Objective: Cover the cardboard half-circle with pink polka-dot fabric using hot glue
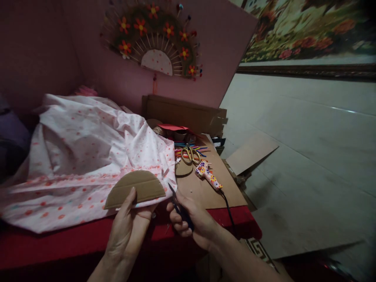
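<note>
Your cardboard half-disc (pixel 143 188) already has its shape: a smooth arc over a straight near edge, with its upper face bare brown and faintly ribbed. It lies against the near part of the dotted cloth (pixel 73 149), a broad, thin, crumpled white spread with coral spots and a gathered seam. The cloth around the arc does not look trimmed to it, so that cutting seems left to do; whether anything is glued underneath, you cannot tell from here. Your left hand (pixel 126 227) pinches the straight edge, thumb on the card, fingers beneath. Your right hand (pixel 186 217) is closed around a dark pointed tool (pixel 174 197), probably scissors, its tip just beside the card's right corner.

To the right, on a flat cardboard sheet (pixel 217 197), lie gold-handled scissors (pixel 191 157) and a flower-patterned glue gun (pixel 209 176) with its black cord. On the far pink panel (pixel 217 47), a stick-ribbed fan (pixel 141 27) carries felt-like orange flowers and a dotted half-round base (pixel 157 62).
</note>
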The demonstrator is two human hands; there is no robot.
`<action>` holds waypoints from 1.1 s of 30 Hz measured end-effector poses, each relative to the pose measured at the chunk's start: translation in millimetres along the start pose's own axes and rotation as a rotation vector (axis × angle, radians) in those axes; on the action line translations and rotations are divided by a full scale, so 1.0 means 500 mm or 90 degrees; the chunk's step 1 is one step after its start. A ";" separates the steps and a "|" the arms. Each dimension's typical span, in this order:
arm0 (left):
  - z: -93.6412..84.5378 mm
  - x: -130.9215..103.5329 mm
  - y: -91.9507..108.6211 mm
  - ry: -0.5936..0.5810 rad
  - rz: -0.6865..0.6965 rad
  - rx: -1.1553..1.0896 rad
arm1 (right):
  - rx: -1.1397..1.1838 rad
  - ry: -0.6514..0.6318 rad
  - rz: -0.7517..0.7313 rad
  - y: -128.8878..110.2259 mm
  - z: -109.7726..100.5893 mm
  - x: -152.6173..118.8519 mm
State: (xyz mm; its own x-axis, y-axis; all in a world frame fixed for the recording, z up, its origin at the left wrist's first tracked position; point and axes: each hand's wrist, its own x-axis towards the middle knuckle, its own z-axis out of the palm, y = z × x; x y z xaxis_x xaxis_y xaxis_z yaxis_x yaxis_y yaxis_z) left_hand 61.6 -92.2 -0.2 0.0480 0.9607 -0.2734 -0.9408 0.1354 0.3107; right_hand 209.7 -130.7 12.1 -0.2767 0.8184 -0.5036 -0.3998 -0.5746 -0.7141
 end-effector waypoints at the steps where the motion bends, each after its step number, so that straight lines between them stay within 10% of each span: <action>1: 0.000 0.000 0.000 0.002 0.000 0.001 | -0.001 0.000 -0.006 -0.001 0.001 0.000; 16: -0.010 0.006 0.000 0.012 0.022 0.020 | -0.050 0.073 -0.063 0.011 0.001 0.011; 33: -0.019 0.004 0.006 -0.012 0.021 0.029 | 0.020 -0.031 0.052 -0.023 0.005 0.024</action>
State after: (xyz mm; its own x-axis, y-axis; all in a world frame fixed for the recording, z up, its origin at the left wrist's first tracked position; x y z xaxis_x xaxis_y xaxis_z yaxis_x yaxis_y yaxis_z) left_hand 55.9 -92.5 -8.6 0.0236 0.9692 -0.2452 -0.9256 0.1138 0.3610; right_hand 208.5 -114.5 15.6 -0.3509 0.7686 -0.5349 -0.4009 -0.6395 -0.6559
